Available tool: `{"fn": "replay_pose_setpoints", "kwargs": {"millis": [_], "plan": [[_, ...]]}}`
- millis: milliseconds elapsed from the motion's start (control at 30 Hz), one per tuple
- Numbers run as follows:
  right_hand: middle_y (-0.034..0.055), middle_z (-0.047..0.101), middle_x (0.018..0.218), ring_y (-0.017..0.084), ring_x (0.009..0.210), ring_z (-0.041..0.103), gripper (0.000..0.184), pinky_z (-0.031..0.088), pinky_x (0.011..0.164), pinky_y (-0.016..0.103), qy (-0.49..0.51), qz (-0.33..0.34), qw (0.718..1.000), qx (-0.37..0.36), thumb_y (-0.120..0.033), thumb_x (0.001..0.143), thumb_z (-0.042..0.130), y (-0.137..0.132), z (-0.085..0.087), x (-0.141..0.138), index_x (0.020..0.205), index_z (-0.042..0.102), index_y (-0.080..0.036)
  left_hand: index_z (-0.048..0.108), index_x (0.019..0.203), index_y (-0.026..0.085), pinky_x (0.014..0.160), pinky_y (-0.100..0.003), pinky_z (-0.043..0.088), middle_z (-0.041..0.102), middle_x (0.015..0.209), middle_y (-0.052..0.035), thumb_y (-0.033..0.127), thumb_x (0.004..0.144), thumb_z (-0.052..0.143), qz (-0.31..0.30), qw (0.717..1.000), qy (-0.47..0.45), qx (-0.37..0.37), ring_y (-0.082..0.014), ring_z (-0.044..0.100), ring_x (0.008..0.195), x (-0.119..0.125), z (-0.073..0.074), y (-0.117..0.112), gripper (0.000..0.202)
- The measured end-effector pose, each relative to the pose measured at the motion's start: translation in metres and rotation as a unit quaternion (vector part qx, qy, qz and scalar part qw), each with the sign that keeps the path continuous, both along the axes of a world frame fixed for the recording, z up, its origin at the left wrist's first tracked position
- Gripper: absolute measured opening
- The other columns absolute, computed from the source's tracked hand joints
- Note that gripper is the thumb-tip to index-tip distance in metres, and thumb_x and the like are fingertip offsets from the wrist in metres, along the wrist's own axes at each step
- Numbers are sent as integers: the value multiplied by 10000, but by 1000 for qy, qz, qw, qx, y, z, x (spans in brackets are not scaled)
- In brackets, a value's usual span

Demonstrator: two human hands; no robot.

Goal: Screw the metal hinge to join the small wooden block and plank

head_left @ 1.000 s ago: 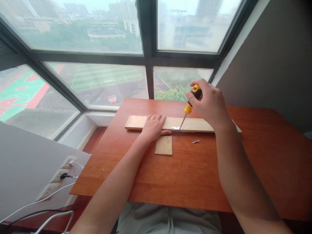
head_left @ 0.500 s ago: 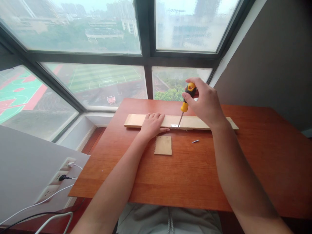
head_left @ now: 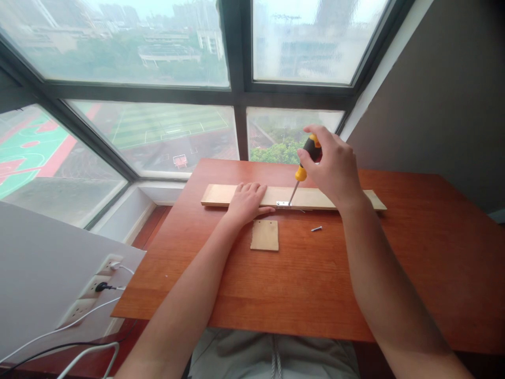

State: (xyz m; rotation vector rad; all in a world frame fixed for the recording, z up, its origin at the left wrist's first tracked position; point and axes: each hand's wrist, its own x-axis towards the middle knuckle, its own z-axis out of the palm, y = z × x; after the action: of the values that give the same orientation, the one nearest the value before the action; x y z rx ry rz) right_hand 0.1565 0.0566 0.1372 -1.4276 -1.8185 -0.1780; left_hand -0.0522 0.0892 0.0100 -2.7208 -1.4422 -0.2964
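A: Right hand (head_left: 335, 168)?
B: Raised over the far part of the tabletop (head_left: 315, 284), grip pinching the yellow-and-black handle of a screwdriver (head_left: 302, 172) between fingertips and thumb.
A: And the shaft?
B: Slanting down and to the left, tip resting on a small metal plate (head_left: 283, 203) at the near edge of a long, pale plank (head_left: 213, 196) laid crosswise near the window.
A: Left hand (head_left: 246, 202)?
B: Palm down on the plank, just left of the metal plate, grip spread flat and holding nothing, thumb along the near edge.
A: Anything else close by?
B: A small wooden piece (head_left: 264, 235) with two holes, lying flat just in front of the left hand. To its right a loose screw (head_left: 316, 229), apart from the plank. Lower left, beyond the tabletop's edge, wall sockets (head_left: 92, 288) with cables plugged in.
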Motion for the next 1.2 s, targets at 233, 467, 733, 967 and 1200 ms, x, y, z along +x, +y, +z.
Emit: {"fn": "replay_pose_setpoints", "kwargs": {"millis": [233,467,733,967,1200], "plan": [[86,669,1071,248,858,617,327,496,768,411,19,-2,1000,-12,-261,862,509,-2,0,-3,1183,568,-246,485,1354,187,1073,-424,297,586,1309,-151,677,911,458,0,1000,2,-4,-308,504,1248,1,2,-3,661],[67,688,931,247,817,628,319,496,759,413,12,-26,999,19,-269,880,529,-3,0,-1,1196,570,-246,483,1356,208,1085,-435,289,583,1310,-147,686,883,506,-3,1000,-2,-8,-313,500,1249,-1,1,-6,673],[81,675,1038,249,890,631,238,502,780,409,4,-23,1000,11,-302,889,529,-6,1,-3,1104,610,-243,489,1352,178,1090,-439,286,588,1306,-158,703,881,491,-11,1000,-3,0,-315,501,1244,-1,0,-8,706],[64,699,1025,229,848,644,380,516,794,405,22,-8,1000,10,-251,862,573,-5,2,1,1242,565,-251,490,1352,185,1082,-441,290,590,1302,-158,696,879,505,-10,1000,-1,-3,-314,503,1239,0,0,-8,697],[93,681,1103,267,919,638,356,505,796,434,-5,-19,1000,6,-276,878,528,-8,1,-2,1230,575,-250,492,1341,184,1075,-435,296,592,1291,-156,699,874,510,-9,1000,2,-4,-314,506,1236,1,0,-9,696]]}}
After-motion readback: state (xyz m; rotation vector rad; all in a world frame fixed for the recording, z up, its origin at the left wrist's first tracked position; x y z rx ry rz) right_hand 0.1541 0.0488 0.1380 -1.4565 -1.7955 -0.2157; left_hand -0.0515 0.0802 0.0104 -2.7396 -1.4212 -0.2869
